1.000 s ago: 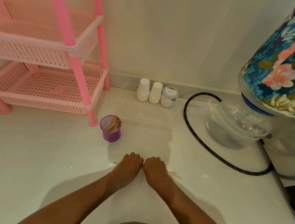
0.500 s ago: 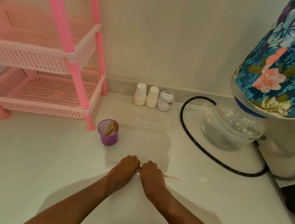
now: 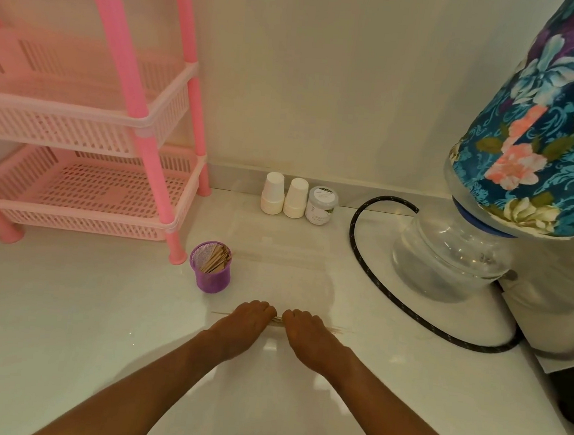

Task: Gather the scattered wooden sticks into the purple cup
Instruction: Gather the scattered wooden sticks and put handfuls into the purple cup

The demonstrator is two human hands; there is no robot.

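Both hands, left and right, clasped wooden sticks on the floor; lifting them into the purple cup looked next.

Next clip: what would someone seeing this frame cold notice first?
Probably the pink shelf rack filling the upper left and the floral-covered water bottle at far right. Low in the centre, the left hand and right hand meet over a thin bundle of wooden sticks on the white floor. Just beyond them stands the purple cup, already holding sticks.
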